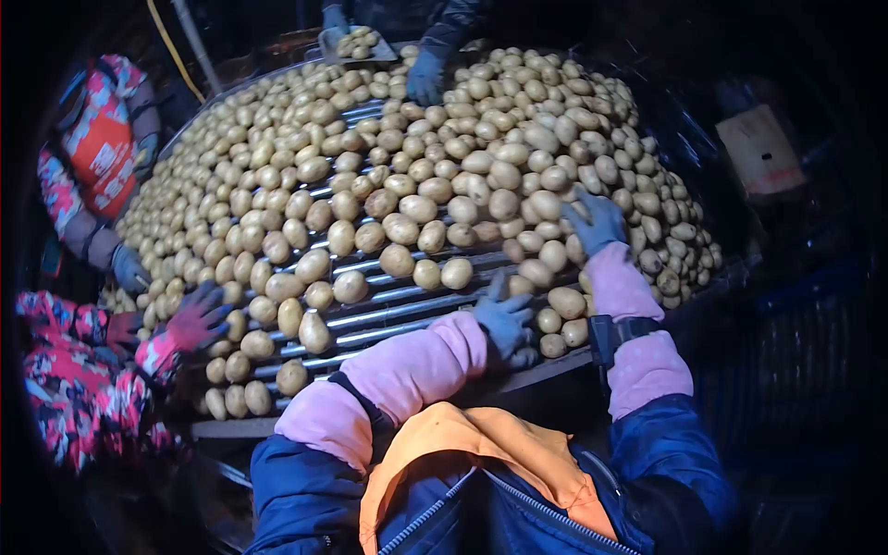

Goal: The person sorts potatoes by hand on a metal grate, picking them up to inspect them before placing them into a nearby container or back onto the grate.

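Potatoes (504, 176) lie heaped over a table of metal rollers (379, 319). My left hand (506, 319), in a blue-grey glove, is low over the rollers near the front edge, its fingers apart and nothing seen in it. Just right of it are several loose potatoes (566, 302). Gloved the same way, my right hand (597, 222) reaches onto the right side of the heap. Its fingers are spread against the potatoes, gripping none that I can see. Pink sleeves cover both my forearms.
Across the table, a co-worker's gloved hand (425, 76) touches potatoes; beside it a scoop (359, 44) holds several. At the left are another co-worker's pink-gloved hand (196, 317) and a third person's orange apron (100, 157). A cardboard box (760, 150) stands at right.
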The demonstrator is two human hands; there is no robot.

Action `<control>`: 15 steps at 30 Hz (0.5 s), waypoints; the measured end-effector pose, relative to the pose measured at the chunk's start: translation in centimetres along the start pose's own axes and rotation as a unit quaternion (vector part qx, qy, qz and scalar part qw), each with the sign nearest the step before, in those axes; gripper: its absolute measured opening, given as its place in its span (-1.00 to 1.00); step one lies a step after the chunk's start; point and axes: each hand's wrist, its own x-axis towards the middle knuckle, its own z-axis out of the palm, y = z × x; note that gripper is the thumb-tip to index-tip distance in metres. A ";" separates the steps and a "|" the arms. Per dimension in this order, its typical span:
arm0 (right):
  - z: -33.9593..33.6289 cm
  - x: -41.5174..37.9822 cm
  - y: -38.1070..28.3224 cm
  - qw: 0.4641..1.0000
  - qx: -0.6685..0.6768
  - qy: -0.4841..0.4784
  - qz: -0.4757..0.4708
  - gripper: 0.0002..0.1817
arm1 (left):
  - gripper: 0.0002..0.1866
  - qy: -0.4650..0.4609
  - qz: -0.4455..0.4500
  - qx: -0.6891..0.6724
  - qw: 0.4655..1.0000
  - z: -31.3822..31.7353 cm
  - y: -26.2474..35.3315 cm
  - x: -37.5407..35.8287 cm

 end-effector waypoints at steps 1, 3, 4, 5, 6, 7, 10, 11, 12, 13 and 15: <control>0.6 -0.2 -1.9 0.999 -0.030 0.000 -0.023 -0.30 | -0.65 -0.064 -0.027 0.046 0.997 -1.3 -0.7 0.0; 3.7 -0.5 -4.4 0.985 0.159 0.010 -0.064 -0.36 | -0.69 0.021 -0.093 -0.033 0.995 -1.0 -3.6 -2.0; 5.1 -1.6 -5.6 0.981 0.045 0.047 -0.181 -0.36 | -0.68 0.078 -0.098 0.030 0.992 -2.2 -4.3 -3.8; 3.9 -3.3 -10.5 0.989 0.083 -0.039 -0.114 -0.35 | -0.68 0.055 -0.126 0.051 0.989 -1.7 -5.6 -5.4; 8.5 -3.8 -10.6 0.982 0.046 -0.041 -0.178 -0.33 | -0.71 0.084 -0.148 0.079 0.982 -2.0 -6.2 -7.4; 5.8 -6.3 -16.2 0.987 0.037 -0.100 -0.117 -0.29 | -0.68 0.000 -0.154 0.101 0.983 -3.0 -7.2 -9.4; 7.6 -10.7 -22.5 0.981 0.025 -0.097 -0.165 -0.11 | -0.63 0.063 -0.241 0.090 0.964 -2.0 -6.9 -16.9; 6.9 -12.4 -24.5 0.976 -0.005 -0.108 -0.190 -0.10 | -0.63 0.080 -0.261 0.049 0.961 -2.8 -6.7 -18.9; 7.2 -13.1 -24.6 0.955 0.029 -0.150 -0.253 -0.10 | -0.65 0.063 -0.288 0.078 0.952 -3.5 -6.0 -20.5; 7.4 -13.6 -24.5 0.928 0.062 -0.192 -0.312 -0.10 | -0.64 0.050 -0.299 0.109 0.947 -3.7 -5.3 -21.8; 5.8 -12.2 -24.2 0.896 0.195 -0.181 -0.355 -0.30 | -0.68 0.122 -0.320 0.112 0.933 -4.0 -4.3 -23.7</control>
